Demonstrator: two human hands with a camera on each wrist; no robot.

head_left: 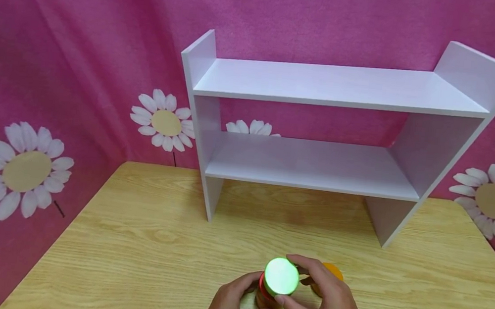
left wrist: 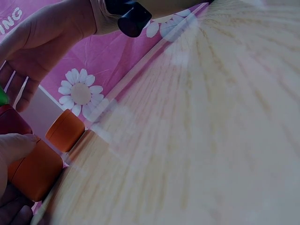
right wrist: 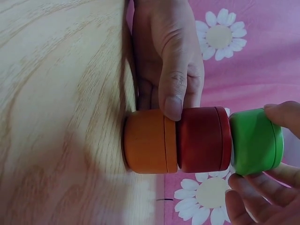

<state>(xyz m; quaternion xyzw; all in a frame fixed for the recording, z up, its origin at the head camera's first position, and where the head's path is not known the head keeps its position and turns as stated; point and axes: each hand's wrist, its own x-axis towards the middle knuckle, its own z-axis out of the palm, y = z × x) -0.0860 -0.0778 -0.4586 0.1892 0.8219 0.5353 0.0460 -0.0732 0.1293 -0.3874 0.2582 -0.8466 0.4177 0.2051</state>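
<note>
Three round lidded canisters form a column in front of me. An orange canister (right wrist: 145, 140) stands on the table, with a red canister (right wrist: 201, 140) on top of it. My left hand (head_left: 230, 304) holds the orange one near its upper edge, thumb on one side and fingers on the other. Between thumb and fingers, my right hand (head_left: 331, 302) grips a green canister (head_left: 281, 277), slightly tilted over the red one. Whether green and red touch I cannot tell. A second orange canister (left wrist: 65, 131) stands apart on the table, partly hidden behind my right hand in the head view.
A white two-tier shelf (head_left: 318, 166) stands at the back of the wooden table (head_left: 140, 248). Pink cloth (head_left: 95, 60) with white daisies hangs behind and at the sides.
</note>
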